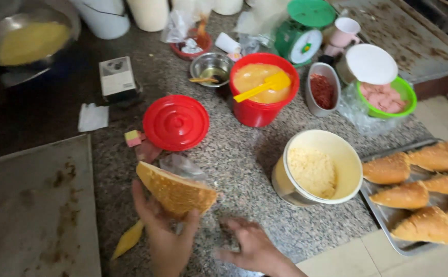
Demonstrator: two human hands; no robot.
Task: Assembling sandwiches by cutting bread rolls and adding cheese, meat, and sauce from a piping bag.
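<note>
Speckled granite desk (244, 159) is seen under everything. Stained metal sheet (34, 205) lies left of the left hand's fingers. Metal tray (388, 218) of folded golden pancakes (424, 225) sits right of the right hand, well apart. Cream bucket (349, 164) of pale crumbs is placed just above-right of the right hand. Red bucket (257, 113) of yellow batter, with a yellow spatula (262, 86) in it, stands farther up. Red lid (176, 122) lies flat above the left hand, near it. Green bowl (406, 97) of pink slices is seen far up-right.

Folded pancake (175, 192) is held off the desk by the left hand (165, 241); fingers (141, 197) are wrapped around its lower edge, thumb at the right side. Clear plastic bag (183, 165) is touching the pancake from behind. Right hand (252, 246) is empty, fingers spread wide, blurred, resting on or just over the desk; which cannot be told. Yellow scraper (129, 238) lies just left of the left wrist.
</note>
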